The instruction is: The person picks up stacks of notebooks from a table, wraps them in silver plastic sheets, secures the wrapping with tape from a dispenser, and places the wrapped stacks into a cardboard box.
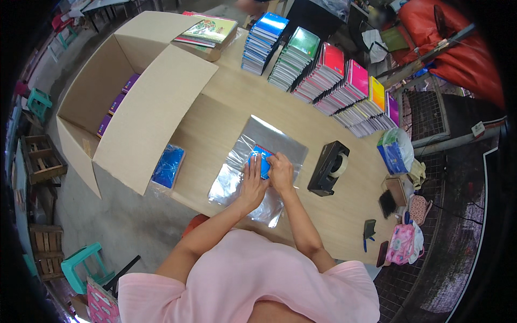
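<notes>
You are pressing both hands down on a small blue notebook [263,161] that is lying on a sheet of clear plastic wrap [258,161] spread over the wooden table [226,91], near the table's front edge and just ahead of your chest. Your left hand [252,180] is lying flat, fingers stretched out over the notebook's left side and the plastic under it, so it is pressing rather than gripping. Your right hand [281,171] is sitting touching the left one, its fingers curled over the notebook's right edge; whether it is pinching the plastic or the cover cannot be made out. Just to the right of your hands a black tape dispenser [328,168] is standing on the table, apart from the plastic. To the left a large open cardboard box [145,107] is resting with one flap over the table edge, and a wrapped blue packet [168,167] is lying beside that flap. Along the far side, stacks of coloured notebooks [323,75] are leaning in a row.
</notes>
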Action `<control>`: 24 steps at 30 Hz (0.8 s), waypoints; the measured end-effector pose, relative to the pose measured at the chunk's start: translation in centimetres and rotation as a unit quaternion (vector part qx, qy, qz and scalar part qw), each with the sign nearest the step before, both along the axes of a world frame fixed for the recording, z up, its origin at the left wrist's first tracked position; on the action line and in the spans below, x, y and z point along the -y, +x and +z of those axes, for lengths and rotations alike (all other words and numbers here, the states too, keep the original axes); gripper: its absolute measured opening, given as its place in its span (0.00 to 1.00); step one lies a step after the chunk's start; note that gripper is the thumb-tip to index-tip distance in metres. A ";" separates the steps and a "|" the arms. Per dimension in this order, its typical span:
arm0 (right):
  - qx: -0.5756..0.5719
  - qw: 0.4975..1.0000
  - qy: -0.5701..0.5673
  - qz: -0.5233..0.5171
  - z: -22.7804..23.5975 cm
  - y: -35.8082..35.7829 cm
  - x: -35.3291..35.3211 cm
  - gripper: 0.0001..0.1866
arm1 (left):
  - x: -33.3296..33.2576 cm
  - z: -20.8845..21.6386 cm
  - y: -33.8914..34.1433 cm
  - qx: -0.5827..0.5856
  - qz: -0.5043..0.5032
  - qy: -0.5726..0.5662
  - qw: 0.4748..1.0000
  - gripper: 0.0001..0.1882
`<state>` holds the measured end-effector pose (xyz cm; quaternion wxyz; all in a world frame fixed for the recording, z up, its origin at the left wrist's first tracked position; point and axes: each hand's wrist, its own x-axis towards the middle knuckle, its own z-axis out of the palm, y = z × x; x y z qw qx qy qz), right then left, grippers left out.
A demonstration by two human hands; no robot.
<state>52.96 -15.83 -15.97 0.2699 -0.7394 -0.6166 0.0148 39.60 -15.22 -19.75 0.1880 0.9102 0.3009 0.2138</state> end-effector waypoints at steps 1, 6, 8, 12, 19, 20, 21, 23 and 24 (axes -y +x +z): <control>-0.002 1.000 -0.006 -0.003 -0.1 -0.1 0.0 0.08 | 0.0 0.1 0.1 -0.003 -0.002 -0.001 1.000 0.12; -0.003 1.000 0.001 -0.012 -0.6 -0.2 0.0 0.08 | -0.2 1.4 0.7 -0.140 0.003 0.008 0.990 0.19; 0.000 1.000 0.006 -0.014 -0.5 -0.4 0.1 0.09 | -0.3 1.1 0.7 -0.143 0.007 0.024 0.989 0.24; 0.010 0.999 0.002 -0.032 -0.5 -1.1 0.0 0.10 | -0.4 -0.8 1.1 -0.107 0.026 0.060 0.992 0.26; 0.059 0.998 -0.020 0.002 -1.3 -1.5 0.4 0.11 | -0.7 -0.3 1.5 -0.035 0.042 0.007 0.998 0.31; 0.066 0.997 -0.033 0.016 -1.1 -1.4 0.7 0.14 | -0.7 -0.1 0.9 -0.082 0.018 0.008 0.996 0.31; 0.073 0.996 -0.046 0.022 -1.0 -1.2 1.1 0.17 | -1.0 1.1 0.1 -0.130 -0.014 0.009 0.991 0.32; 0.038 0.992 -0.115 0.036 1.3 -2.2 1.9 0.24 | -1.0 1.3 -2.9 -0.135 -0.025 -0.003 0.991 0.32; 0.025 0.988 -0.146 0.039 2.3 -2.5 2.2 0.28 | -0.3 0.8 -5.4 -0.089 -0.014 -0.009 0.996 0.31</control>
